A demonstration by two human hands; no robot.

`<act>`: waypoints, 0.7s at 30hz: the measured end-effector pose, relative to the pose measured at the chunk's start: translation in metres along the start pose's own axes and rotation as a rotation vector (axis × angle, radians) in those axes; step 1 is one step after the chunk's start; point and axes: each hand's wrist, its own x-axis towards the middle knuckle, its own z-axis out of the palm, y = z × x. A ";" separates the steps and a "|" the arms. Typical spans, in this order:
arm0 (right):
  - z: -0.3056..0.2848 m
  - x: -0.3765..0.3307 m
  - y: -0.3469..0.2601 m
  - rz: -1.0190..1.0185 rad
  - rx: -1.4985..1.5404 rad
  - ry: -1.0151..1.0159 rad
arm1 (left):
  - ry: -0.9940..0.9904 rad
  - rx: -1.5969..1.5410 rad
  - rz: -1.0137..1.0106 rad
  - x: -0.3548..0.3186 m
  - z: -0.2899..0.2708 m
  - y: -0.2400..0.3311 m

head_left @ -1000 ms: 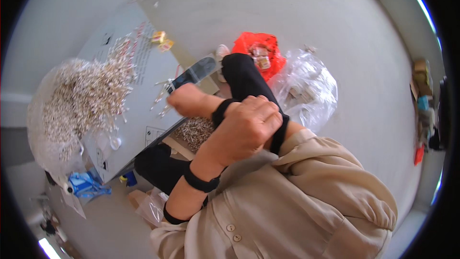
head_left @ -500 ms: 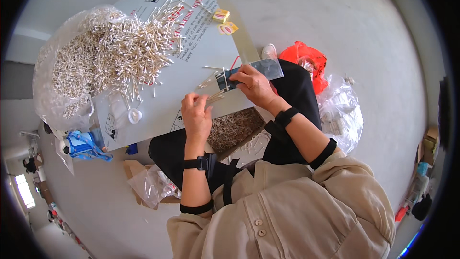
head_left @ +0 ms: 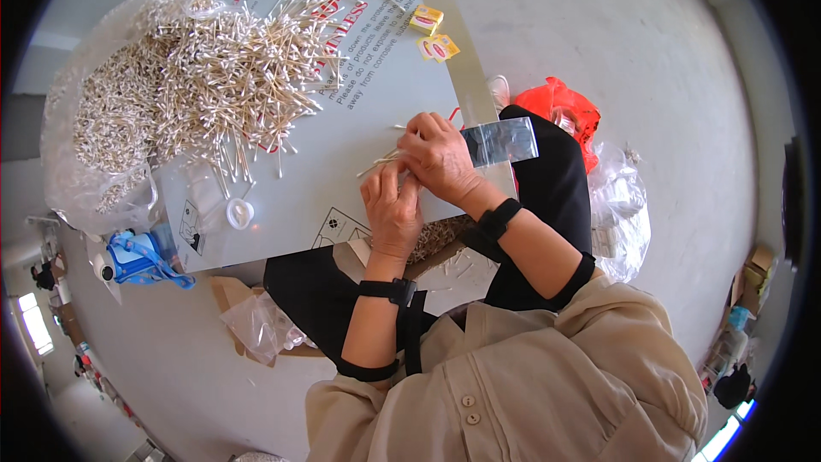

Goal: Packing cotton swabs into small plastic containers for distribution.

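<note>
My left hand [head_left: 393, 210] is closed near the table's front edge, its fingertips meeting those of my right hand. Cotton swabs are pinched in it, though the fingers mostly hide them. My right hand [head_left: 440, 154] is curled over the left end of a flat, shiny plastic bag [head_left: 503, 142], which sticks out to the right past the table edge. A few loose cotton swabs [head_left: 386, 158] show just left of my right hand. Farther left, a large heap of cotton swabs [head_left: 244, 77] spills from a clear plastic sack [head_left: 64, 145] onto the table.
The table [head_left: 291, 197] has a grey printed sheet surface. Small yellow packets [head_left: 438, 47] lie near its right edge, a white round lid [head_left: 239, 214] at front left. Below are a box of swabs [head_left: 440, 239], a blue bottle [head_left: 141, 257] and a red bag [head_left: 560, 111].
My left hand has moved right and up to meet my right hand. The right hand now covers the bag's left end, and the bag sits farther right in view. My view has shifted slightly.
</note>
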 end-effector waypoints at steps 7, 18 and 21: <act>-0.003 0.005 0.020 0.082 -0.021 -0.066 | -0.266 0.199 -0.158 -0.014 0.008 0.007; -0.014 0.008 0.032 -0.020 0.204 -0.272 | -0.278 0.226 -0.177 -0.018 0.003 0.012; -0.025 -0.011 0.024 0.060 0.293 -0.155 | -0.164 0.199 -0.163 -0.015 -0.001 0.004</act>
